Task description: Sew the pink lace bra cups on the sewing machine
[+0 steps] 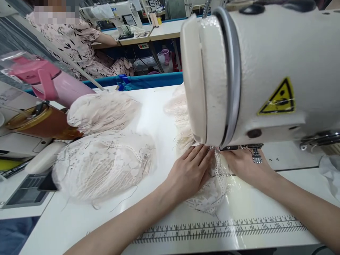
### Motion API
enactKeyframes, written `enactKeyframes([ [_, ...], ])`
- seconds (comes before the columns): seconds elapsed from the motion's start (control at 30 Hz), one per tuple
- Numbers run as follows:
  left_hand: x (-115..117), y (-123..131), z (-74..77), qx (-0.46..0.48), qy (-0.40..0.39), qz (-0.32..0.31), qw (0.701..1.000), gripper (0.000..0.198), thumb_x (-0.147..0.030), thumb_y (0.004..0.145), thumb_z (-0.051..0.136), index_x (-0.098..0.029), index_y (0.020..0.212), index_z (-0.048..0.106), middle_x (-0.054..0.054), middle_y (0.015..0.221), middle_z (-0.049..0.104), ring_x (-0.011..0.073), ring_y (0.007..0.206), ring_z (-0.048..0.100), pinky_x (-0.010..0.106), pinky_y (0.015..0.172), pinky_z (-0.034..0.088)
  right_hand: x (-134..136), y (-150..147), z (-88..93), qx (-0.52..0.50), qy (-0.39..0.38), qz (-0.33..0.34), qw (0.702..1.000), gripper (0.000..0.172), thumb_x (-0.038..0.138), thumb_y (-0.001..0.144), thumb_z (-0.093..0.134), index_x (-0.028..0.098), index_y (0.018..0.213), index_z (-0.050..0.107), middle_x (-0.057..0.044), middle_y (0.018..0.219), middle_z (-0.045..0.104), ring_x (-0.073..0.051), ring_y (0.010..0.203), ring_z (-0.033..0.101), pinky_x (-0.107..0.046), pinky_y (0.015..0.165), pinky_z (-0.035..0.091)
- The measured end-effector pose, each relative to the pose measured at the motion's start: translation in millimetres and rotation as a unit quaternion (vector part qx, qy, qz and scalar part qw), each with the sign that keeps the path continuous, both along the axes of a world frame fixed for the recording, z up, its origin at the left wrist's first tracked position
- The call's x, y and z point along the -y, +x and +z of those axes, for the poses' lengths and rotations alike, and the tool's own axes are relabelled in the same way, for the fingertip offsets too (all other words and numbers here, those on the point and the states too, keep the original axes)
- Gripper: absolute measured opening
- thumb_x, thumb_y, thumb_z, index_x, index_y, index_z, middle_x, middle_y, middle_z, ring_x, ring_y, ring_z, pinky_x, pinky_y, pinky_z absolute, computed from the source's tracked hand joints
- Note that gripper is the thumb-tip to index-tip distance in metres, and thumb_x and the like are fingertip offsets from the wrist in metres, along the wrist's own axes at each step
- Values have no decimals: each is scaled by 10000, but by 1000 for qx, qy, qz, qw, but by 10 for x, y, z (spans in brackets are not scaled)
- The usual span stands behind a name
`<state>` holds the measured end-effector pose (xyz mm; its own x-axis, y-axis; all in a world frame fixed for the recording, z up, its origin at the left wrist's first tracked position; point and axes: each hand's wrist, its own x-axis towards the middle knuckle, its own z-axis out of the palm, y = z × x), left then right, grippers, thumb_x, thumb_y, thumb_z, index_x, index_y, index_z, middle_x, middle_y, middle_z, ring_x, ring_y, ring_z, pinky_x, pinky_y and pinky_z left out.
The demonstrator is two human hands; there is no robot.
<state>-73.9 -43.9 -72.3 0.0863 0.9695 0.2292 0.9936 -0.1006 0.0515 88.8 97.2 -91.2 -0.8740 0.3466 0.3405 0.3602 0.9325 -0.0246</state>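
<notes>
A piece of cream lace fabric [209,194] lies under the sewing machine head [212,78]. On its left side my left hand [190,171] rests palm down, fingers stretched out flat over the lace near the needle area. My right hand [248,164] is to the right of the lace, under the machine arm; the machine hides its fingertips, so its grip is unclear. More of the pale lace [180,113] spreads behind the machine head. The needle and presser foot are hidden.
Two bundles of lace, a larger one [103,166] and a smaller one [103,109], lie on the left of the white table. Beyond them are a pink bottle [61,85] and a brown container [39,122]. A printed ruler [212,228] runs along the front. Another person sits behind.
</notes>
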Motion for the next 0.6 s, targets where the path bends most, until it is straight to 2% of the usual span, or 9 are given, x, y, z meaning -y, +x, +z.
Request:
enactKeyframes([
  [0.1, -3, -1, -2, 0, 1, 4, 1000, 421, -288, 966, 399, -88, 1319, 512, 129, 1360, 543, 281, 1294, 478, 443, 1051, 452, -3, -3, 13, -7, -9, 9, 1000, 402, 182, 917, 400, 283, 1259, 585, -71, 916, 704, -224, 783, 632, -393, 769, 524],
  [0.23, 4, 3, 8, -7, -3, 2, 1000, 426, -287, 969, 397, -98, 1337, 500, 134, 1372, 530, 280, 1285, 489, 447, 1055, 445, 7, -79, 161, -18, -44, 10, 999, 386, 177, 928, 367, 289, 1199, 617, -67, 993, 697, -219, 842, 638, -404, 812, 531],
  [0.4, 8, 1, 5, -18, 2, 2, 1000, 427, -280, 976, 382, -100, 1348, 492, 137, 1362, 540, 273, 1271, 506, 453, 1058, 443, -9, -68, 206, 17, -87, 44, 995, 456, 94, 892, 352, 264, 1250, 575, -84, 1154, 667, -262, 1045, 619, -493, 897, 512],
  [0.6, -2, -8, 15, -24, 9, -5, 1000, 436, -278, 974, 372, -87, 1345, 495, 138, 1356, 545, 279, 1264, 511, 455, 1044, 459, -35, 7, 172, 8, -135, 62, 989, 433, 256, 889, 497, 308, 1319, 510, -83, 1156, 660, -312, 1141, 580, -507, 866, 537],
])
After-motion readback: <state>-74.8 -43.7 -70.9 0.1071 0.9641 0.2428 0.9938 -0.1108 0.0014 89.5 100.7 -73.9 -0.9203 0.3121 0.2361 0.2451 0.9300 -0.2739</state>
